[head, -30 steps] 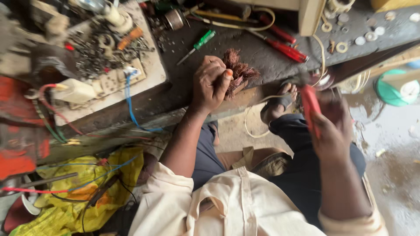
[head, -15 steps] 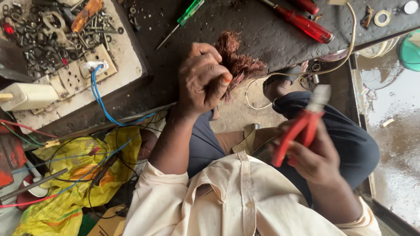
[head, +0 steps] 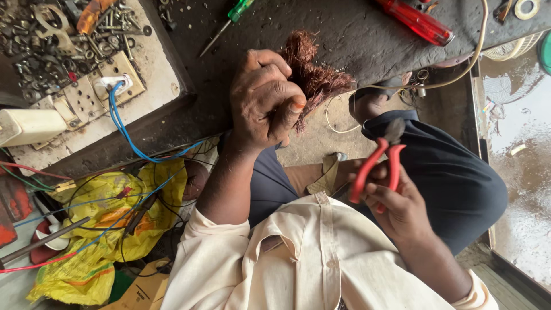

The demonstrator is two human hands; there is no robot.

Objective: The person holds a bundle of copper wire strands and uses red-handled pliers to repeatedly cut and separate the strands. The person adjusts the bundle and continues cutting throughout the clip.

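Note:
My left hand (head: 265,102) is closed around a frayed bundle of thin copper wire (head: 314,74), held against the front edge of a dark workbench (head: 350,40). The wire strands stick out above and to the right of my fist. My right hand (head: 396,206) grips red-handled pliers (head: 380,162) above my lap, jaws pointing up toward the bench edge, a short way below and right of the bundle. I sit with dark trousers and a cream shirt.
A green-handled screwdriver (head: 229,17) and a red-handled one (head: 419,22) lie on the bench. At left a white board (head: 86,86) carries sockets, a blue cable (head: 123,129) and loose nuts and bolts (head: 51,40). A yellow bag (head: 92,229) with tangled wires lies lower left. Wet floor at right.
My right hand has swung the pliers from beside the bench edge down over my lap, then slightly toward the copper bundle. My left hand keeps its grip on the wire. The view has shifted.

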